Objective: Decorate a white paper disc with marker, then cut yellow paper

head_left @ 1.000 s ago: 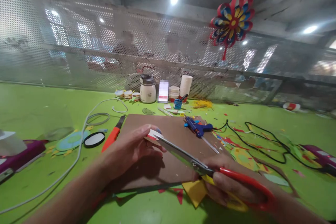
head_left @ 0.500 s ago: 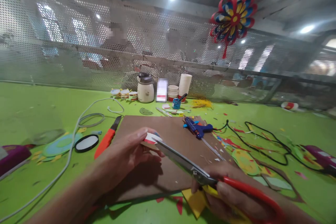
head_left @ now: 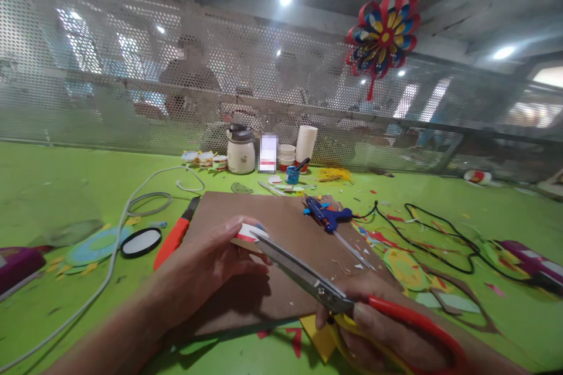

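Between the thumb and fingers of my left hand (head_left: pixel 220 258) is a small white paper piece with a red band (head_left: pixel 250 233), perhaps cut from a paper cup. My right hand (head_left: pixel 369 316) is closed round the red and yellow handles of a pair of scissors (head_left: pixel 303 275). The scissor tips touch or overlap the edge of the paper piece; the blades look nearly together. Both hands are above a brown board (head_left: pixel 264 205). A blue glue gun (head_left: pixel 325 215) lies on the board's right side, and an orange-handled knife (head_left: pixel 176 237) lies along its left edge.
On the green table (head_left: pixel 145 304) a white cable (head_left: pixel 109 263) curves at left beside a round black-rimmed disc (head_left: pixel 141 242). A jug (head_left: pixel 240 152) and stacked paper cups (head_left: pixel 307 143) stand at the back. Paper scraps and a black cord (head_left: pixel 431 240) spread at right.
The view has shifted slightly, so the table items appear a little further left. Both hands keep their holds, with the scissor tips still at the paper piece.
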`<state>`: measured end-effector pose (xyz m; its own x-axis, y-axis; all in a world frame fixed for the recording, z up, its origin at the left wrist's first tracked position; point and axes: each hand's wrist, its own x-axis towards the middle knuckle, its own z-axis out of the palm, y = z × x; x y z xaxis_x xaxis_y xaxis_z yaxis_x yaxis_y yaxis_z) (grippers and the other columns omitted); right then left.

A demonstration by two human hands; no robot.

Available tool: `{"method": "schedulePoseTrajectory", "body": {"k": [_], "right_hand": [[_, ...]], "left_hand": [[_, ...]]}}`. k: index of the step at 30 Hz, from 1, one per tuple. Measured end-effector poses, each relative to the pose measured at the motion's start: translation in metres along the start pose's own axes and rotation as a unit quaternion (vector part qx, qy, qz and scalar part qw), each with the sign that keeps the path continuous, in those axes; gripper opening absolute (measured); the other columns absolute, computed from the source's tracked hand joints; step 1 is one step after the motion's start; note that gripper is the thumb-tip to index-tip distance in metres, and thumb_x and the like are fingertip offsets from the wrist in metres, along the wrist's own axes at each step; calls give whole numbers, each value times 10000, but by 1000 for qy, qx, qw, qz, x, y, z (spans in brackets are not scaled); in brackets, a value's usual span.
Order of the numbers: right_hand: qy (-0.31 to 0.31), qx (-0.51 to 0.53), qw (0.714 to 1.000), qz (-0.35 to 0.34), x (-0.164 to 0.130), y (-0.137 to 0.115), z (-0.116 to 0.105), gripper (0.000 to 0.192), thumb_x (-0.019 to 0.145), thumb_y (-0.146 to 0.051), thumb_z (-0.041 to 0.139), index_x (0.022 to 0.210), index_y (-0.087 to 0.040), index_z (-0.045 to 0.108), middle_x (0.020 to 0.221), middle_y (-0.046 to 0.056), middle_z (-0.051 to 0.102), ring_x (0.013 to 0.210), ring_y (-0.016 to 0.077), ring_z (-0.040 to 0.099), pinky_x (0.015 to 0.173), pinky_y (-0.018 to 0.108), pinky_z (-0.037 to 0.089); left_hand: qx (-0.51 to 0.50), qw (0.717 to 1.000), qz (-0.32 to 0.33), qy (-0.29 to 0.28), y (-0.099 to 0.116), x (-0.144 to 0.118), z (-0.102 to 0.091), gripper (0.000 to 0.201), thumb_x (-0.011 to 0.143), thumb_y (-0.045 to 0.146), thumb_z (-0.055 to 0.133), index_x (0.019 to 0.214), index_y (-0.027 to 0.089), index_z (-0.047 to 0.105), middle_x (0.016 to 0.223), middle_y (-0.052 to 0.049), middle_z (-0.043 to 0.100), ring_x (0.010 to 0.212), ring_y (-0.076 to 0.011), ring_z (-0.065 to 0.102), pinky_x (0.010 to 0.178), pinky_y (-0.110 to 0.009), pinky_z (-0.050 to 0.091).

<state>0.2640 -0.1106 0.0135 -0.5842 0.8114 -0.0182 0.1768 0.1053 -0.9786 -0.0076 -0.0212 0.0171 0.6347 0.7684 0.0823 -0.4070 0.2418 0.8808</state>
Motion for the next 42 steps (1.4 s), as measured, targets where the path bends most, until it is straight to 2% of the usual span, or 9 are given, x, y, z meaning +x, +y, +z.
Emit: {"method": "schedulePoseTrajectory", "body": {"k": [3,9,14,21,28,33,36,38,42], "right_hand": [[8,18,1000,-2,-2,0,2,588,959,-651,408,1064,-122,642,565,-50,406,469,75,361,425,202,265],[53,-17,998,-2,-4,2,6,475,968,-590,447,891,-152,614,614,-23,451,538,84,392,478,219,282],[41,10,998,45,-3,-4,6,571,926,-664,469,1006,-133,663,554,-50,404,478,77,324,432,223,219],[49,4,998,49,-3,-4,5,597,915,-675,484,1043,-122,669,551,-51,418,467,72,325,424,210,217],[104,-33,992,71,-8,-18,16,438,972,-576,460,897,-174,617,668,-18,452,578,98,383,543,240,346],[80,-86,988,99,-11,-23,11,503,964,-627,417,762,-183,541,733,26,505,696,135,477,556,247,349],[90,-82,988,98,-8,-15,9,495,970,-618,419,784,-177,546,715,18,505,661,120,464,545,242,337],[72,-64,992,77,-6,-6,8,524,961,-641,413,814,-163,571,637,-5,479,575,100,426,496,232,309],[59,-25,997,53,-2,7,7,586,948,-661,424,988,-115,634,517,-64,390,442,64,337,431,213,254]], "left_hand": [[-8,1000,-1,-4,-1,0,0,295,965,347,508,1045,161,722,951,-94,714,944,-252,650,906,-446,538],[-8,1000,14,3,0,-1,2,291,963,345,516,1037,159,727,940,-83,700,940,-239,638,873,-408,554],[4,1000,10,12,-1,-1,2,294,958,358,519,1048,166,723,966,-105,707,959,-265,633,899,-469,544],[3,999,10,31,-2,0,3,282,943,359,546,1040,166,727,963,-96,705,943,-247,631,876,-412,553],[-12,999,-3,32,-3,1,3,264,942,346,542,1024,173,725,939,-100,721,932,-266,647,895,-473,542],[-11,1000,-1,20,-2,2,3,269,947,322,525,1010,162,732,940,-104,732,938,-267,656,901,-463,540],[-18,999,-8,28,-2,2,5,265,941,312,531,985,154,739,928,-107,742,925,-271,663,907,-477,537],[-20,999,-12,34,-1,2,6,254,930,312,551,959,149,745,916,-108,746,914,-273,668,900,-475,541],[-22,999,-15,44,-1,3,6,230,914,312,582,950,157,748,891,-101,751,890,-269,675,875,-459,552]]}}
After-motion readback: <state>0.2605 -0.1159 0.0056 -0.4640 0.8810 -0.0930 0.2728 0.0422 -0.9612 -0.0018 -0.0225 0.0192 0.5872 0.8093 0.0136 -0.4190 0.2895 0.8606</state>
